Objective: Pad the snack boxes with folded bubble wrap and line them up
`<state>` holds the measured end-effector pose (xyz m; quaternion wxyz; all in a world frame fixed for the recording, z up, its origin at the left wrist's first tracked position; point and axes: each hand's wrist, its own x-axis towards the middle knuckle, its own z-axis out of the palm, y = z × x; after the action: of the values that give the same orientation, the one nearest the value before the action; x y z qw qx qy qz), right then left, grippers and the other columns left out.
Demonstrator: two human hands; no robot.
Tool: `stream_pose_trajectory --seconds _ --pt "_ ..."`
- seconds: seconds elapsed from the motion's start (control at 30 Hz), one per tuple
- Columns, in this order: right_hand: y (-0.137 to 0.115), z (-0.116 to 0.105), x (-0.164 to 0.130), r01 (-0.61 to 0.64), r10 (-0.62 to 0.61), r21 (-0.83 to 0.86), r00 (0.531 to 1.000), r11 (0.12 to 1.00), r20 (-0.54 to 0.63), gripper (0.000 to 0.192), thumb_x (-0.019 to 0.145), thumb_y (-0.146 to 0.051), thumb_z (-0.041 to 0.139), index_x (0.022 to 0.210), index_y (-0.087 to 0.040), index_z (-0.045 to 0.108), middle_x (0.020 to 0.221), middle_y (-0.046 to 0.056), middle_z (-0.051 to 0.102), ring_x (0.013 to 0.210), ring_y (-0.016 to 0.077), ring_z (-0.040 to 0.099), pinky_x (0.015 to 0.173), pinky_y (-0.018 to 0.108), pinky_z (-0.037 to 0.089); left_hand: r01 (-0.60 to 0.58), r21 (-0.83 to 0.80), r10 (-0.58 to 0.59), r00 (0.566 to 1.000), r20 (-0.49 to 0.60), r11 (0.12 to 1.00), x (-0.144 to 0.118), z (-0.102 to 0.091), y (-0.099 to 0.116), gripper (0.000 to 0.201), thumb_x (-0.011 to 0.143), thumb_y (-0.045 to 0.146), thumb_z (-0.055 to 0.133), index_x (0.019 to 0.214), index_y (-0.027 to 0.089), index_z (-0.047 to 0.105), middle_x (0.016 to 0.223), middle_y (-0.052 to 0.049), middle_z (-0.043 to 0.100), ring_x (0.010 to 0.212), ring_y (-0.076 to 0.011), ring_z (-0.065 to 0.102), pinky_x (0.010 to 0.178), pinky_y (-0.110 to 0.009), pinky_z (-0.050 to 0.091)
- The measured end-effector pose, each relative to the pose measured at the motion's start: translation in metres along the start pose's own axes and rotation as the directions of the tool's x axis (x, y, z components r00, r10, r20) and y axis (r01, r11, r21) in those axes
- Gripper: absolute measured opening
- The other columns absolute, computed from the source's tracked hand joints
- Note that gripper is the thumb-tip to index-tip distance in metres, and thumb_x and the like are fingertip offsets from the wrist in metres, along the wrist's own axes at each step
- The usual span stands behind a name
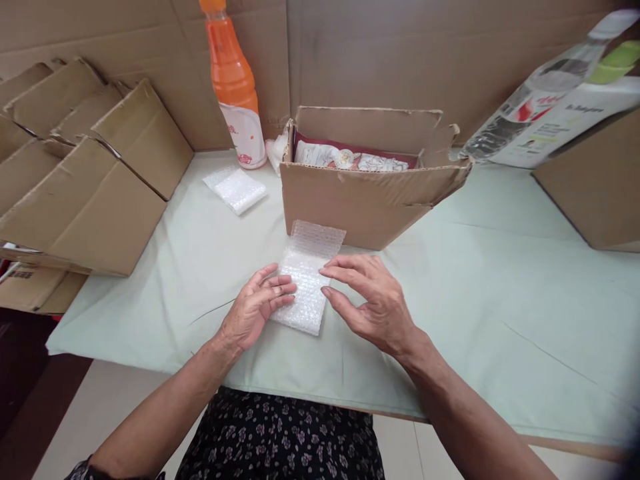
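Observation:
A bubble wrap pouch (306, 293) lies flat on the cloth-covered table, its upper flap unfolded and reaching toward an open cardboard box (350, 200). At its left edge is my left hand (255, 303), fingers spread and lightly touching the plastic. My right hand (373, 300) hovers at the right edge with thumb and forefinger apart; whether the tips touch the pouch is hard to tell. Patterned white packets (350, 158) show inside the box. Behind and to the left, another folded bubble wrap pouch (237, 190) lies on the table.
An orange drink bottle (235, 93) stands at the back left. Several open cardboard boxes (75, 200) crowd the left side. On the right, a clear plastic bottle (545, 87) and a white bottle (575, 120) lean beside another cardboard box (600, 180). Cardboard walls the back.

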<state>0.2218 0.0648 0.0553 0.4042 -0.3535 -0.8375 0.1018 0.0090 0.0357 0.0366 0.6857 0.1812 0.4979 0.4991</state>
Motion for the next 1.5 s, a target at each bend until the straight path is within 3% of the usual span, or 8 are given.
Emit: stream_pose_trajectory --seconds 0.07,0.2,0.43,0.57,0.87,1.0,1.27,1.5 --pt "-0.003 -0.001 -0.002 0.009 -0.012 0.015 0.976 1.000 0.218 0.022 0.093 -0.028 0.064 0.113 -0.020 0.069 0.108 0.009 0.073 0.097 0.0223 0.067 0.086 0.039 0.049 -0.002 0.014 0.002 1.000 0.015 1.000 0.000 -0.002 0.000 0.058 0.069 0.018 0.079 0.122 0.017 0.054 0.112 -0.010 0.069 0.102 -0.0244 0.070 0.091 -0.038 0.053" --pt "-0.012 0.010 -0.014 0.044 0.001 -0.060 0.797 0.997 0.604 0.030 0.086 -0.028 0.072 0.114 -0.019 0.069 0.122 0.013 0.069 0.106 0.0283 0.063 0.089 0.044 0.049 -0.139 0.206 0.125 0.989 0.081 0.969 -0.010 -0.013 -0.002 0.048 0.078 0.025 0.073 0.124 0.020 0.059 0.122 -0.011 0.066 0.111 -0.0267 0.066 0.093 -0.041 0.053" --pt "-0.014 0.025 -0.028 0.001 0.036 -0.075 0.868 0.997 0.495 0.023 0.092 -0.012 0.055 0.105 -0.020 0.072 0.115 0.011 0.074 0.102 0.0250 0.068 0.086 0.042 0.052 -0.657 0.708 0.429 0.735 0.525 0.259 -0.028 -0.045 -0.011 0.047 0.081 0.008 0.063 0.125 0.025 0.069 0.131 -0.010 0.066 0.133 -0.0305 0.052 0.114 -0.052 0.039" --pt "-0.014 0.021 -0.030 -0.084 0.058 0.033 0.879 0.996 0.473 0.026 0.095 -0.015 0.051 0.109 -0.020 0.073 0.108 0.009 0.076 0.099 0.0233 0.070 0.086 0.042 0.052 -0.712 0.695 0.401 0.667 0.628 0.098 -0.024 -0.052 -0.018 0.048 0.081 0.002 0.057 0.121 0.025 0.071 0.121 -0.010 0.071 0.128 -0.0305 0.057 0.108 -0.052 0.043" --pt "-0.024 0.007 -0.052 -0.223 0.164 0.080 0.877 0.972 0.451 0.046 0.090 -0.035 0.069 0.132 -0.021 0.059 0.125 0.011 0.071 0.109 0.0260 0.068 0.092 0.046 0.055 -0.697 0.674 0.385 0.708 0.592 0.246 -0.028 -0.048 -0.019 0.029 0.087 0.015 0.064 0.114 0.022 0.073 0.108 -0.010 0.075 0.108 -0.0264 0.066 0.095 -0.044 0.049" --pt "-0.023 0.020 -0.057 -0.238 0.201 0.069 0.917 0.969 0.345 0.018 0.097 -0.024 0.056 0.109 -0.023 0.069 0.112 0.008 0.074 0.102 0.0226 0.070 0.087 0.041 0.057 -0.661 0.685 0.402 0.742 0.536 0.306 -0.027 -0.047 -0.019 0.021 0.088 0.020 0.065 0.107 0.022 0.075 0.106 -0.010 0.075 0.105 -0.0262 0.066 0.094 -0.043 0.050" --pt "-0.021 0.022 -0.053 -0.269 0.211 0.120 0.911 0.956 0.355 0.014 0.096 -0.026 0.057 0.090 -0.022 0.069 0.110 0.007 0.074 0.099 0.0222 0.070 0.088 0.041 0.057 -0.617 0.687 0.381 0.783 0.491 0.384 -0.028 -0.045 -0.016 0.014 0.088 0.021 0.064 0.095 0.023 0.076 0.102 -0.009 0.075 0.105 -0.0265 0.066 0.094 -0.043 0.048" --pt "-0.020 0.022 -0.055 -0.378 0.313 0.142 0.886 0.915 0.341 0.015 0.096 -0.030 0.057 0.105 -0.024 0.067 0.099 0.005 0.076 0.089 0.0205 0.071 0.080 0.036 0.057 -0.603 0.686 0.383 0.794 0.472 0.406 -0.026 -0.041 -0.015 0.017 0.093 0.026 0.059 0.093 0.023 0.076 0.095 -0.007 0.076 0.096 -0.0239 0.065 0.089 -0.039 0.047"
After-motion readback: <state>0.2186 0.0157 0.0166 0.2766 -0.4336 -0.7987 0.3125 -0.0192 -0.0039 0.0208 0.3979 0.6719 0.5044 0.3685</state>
